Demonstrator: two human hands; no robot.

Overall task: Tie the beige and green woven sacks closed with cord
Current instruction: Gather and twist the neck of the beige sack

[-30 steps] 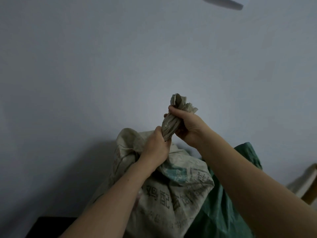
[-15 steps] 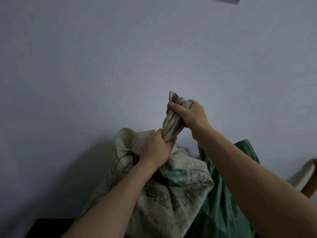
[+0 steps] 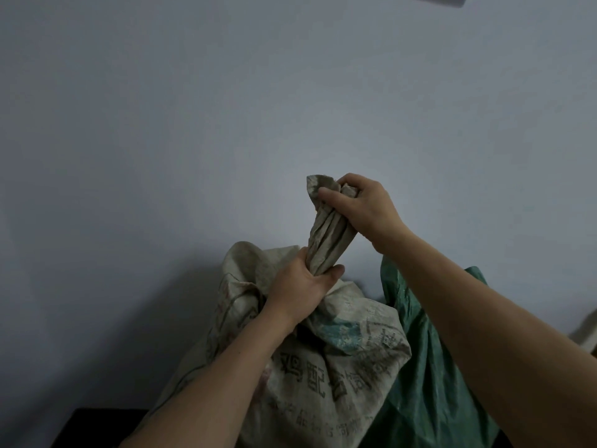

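A beige woven sack (image 3: 339, 376) with dark printed characters stands against the wall, its mouth gathered into a twisted neck that points up. My left hand (image 3: 300, 286) grips the base of that neck. My right hand (image 3: 361, 205) grips the top end of the neck, fingers curled round the bunched cloth. A green woven sack (image 3: 429, 383) stands right behind and to the right of the beige one, partly hidden by my right forearm. No cord shows in this view.
A plain pale wall (image 3: 226, 124) fills most of the view. A dark surface (image 3: 93, 428) lies at the lower left beside the sacks. A pale object (image 3: 586, 331) shows at the right edge.
My right hand has turned and shifted up along the neck to its top end, so the neck looks longer and more twisted. My left hand has kept its grip at the base.
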